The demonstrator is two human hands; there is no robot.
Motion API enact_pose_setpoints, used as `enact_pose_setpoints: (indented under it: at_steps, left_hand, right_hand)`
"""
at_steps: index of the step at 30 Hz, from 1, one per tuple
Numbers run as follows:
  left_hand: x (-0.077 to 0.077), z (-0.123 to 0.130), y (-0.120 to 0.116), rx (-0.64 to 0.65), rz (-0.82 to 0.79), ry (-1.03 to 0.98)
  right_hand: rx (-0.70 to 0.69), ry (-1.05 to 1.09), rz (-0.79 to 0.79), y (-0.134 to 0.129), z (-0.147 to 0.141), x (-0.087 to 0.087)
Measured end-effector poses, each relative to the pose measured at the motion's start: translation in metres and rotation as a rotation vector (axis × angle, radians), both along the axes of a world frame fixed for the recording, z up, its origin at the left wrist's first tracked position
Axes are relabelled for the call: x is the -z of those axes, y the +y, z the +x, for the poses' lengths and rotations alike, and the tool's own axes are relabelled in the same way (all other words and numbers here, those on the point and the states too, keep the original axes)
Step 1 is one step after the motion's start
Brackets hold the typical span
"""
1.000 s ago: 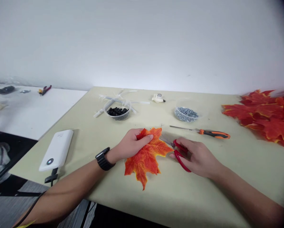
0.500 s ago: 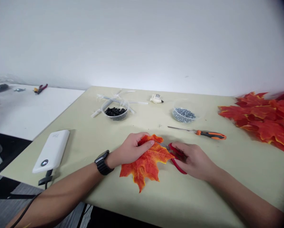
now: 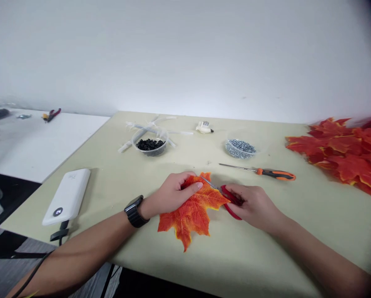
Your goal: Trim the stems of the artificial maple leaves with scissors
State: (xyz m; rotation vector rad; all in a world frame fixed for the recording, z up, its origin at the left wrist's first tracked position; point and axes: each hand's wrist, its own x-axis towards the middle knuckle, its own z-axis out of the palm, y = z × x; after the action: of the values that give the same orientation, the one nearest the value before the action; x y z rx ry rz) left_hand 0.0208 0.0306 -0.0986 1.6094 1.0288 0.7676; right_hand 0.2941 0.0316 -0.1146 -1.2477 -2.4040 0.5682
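Because the leaf (image 3: 190,215) at six o'clock on the table (image 3: 259,260) looks light and limp, the left hand (image 3: 169,193) aptly pinches its eleven-o'clock side, the right hand (image 3: 259,209) curled round scissors (image 3: 232,211) at two.

A hand could pass between the black-filled bowl (image 3: 166,143) and the silver-filled bowl (image 3: 254,152), up to the small cream object (image 3: 203,128). The screwdriver (image 3: 261,171) lay across the way from the right hand (image 3: 255,207) to the silver-filled bowl.
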Motion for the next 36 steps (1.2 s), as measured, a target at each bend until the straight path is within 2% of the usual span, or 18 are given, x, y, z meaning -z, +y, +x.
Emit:
enact_pose_setpoints:
  at_steps: [6, 9, 13, 22, 30, 36]
  left_hand:
    - [-0.001, 0.001, 0.005, -0.013, -0.102, -0.168]
    - [0.000, 0.001, 0.008, -0.009, -0.153, -0.248]
    - [0.002, 0.002, 0.009, -0.010, -0.185, -0.254]
    - [0.003, 0.002, 0.006, -0.014, -0.192, -0.197]
    - [0.004, 0.000, 0.006, -0.042, -0.124, -0.116]
    - [0.002, 0.000, 0.005, -0.029, -0.061, -0.090]
  right_hand:
    - [0.186, 0.100, -0.045, 0.001, 0.003, -0.003]
    - [0.227, 0.127, -0.065, 0.001, 0.003, -0.006]
    - [0.199, 0.092, -0.081, 0.001, 0.001, -0.007]
    - [0.217, -0.027, 0.018, 0.007, 0.003, -0.002]
    - [0.207, -0.109, -0.092, 0.005, 0.000, -0.010]
    - [0.090, -0.040, -0.137, 0.003, 0.002, -0.011]
